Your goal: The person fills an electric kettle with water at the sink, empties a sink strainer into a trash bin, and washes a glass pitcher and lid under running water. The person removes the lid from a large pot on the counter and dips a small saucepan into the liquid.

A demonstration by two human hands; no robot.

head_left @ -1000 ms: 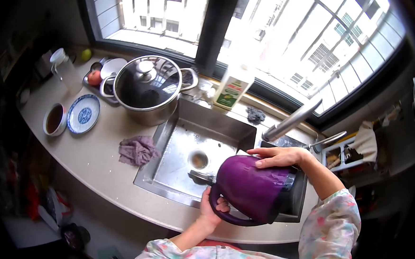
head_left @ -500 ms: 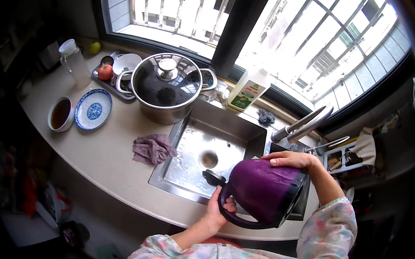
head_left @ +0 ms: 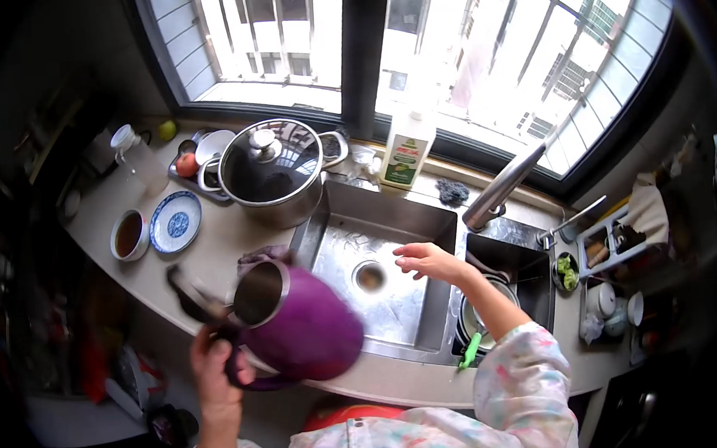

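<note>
A purple electric kettle (head_left: 320,329) hangs tilted over the counter's front edge, with its lid swung open and its mouth facing up and left. My left hand (head_left: 215,364) is wrapped round its dark handle; both are slightly blurred. Over the steel sink (head_left: 352,245), my right hand (head_left: 426,262) stretches out with fingers apart and nothing in them. The drain (head_left: 369,277) shows just below those fingers. Behind the kettle lies a purplish cloth (head_left: 266,256), partly hidden. The tap (head_left: 504,189) rises at the back of the sink, beyond my right hand.
A lidded pot (head_left: 279,204) stands left of the sink, near a blue-patterned plate (head_left: 176,222) and a bowl of brown liquid (head_left: 129,235). A white bottle (head_left: 407,149) stands by the window. Dishes and a green-handled utensil (head_left: 470,351) fill the smaller basin.
The kettle has moved left from over the sink's right side and turned so its open mouth shows. My right hand has let go of its body and is now over the sink.
</note>
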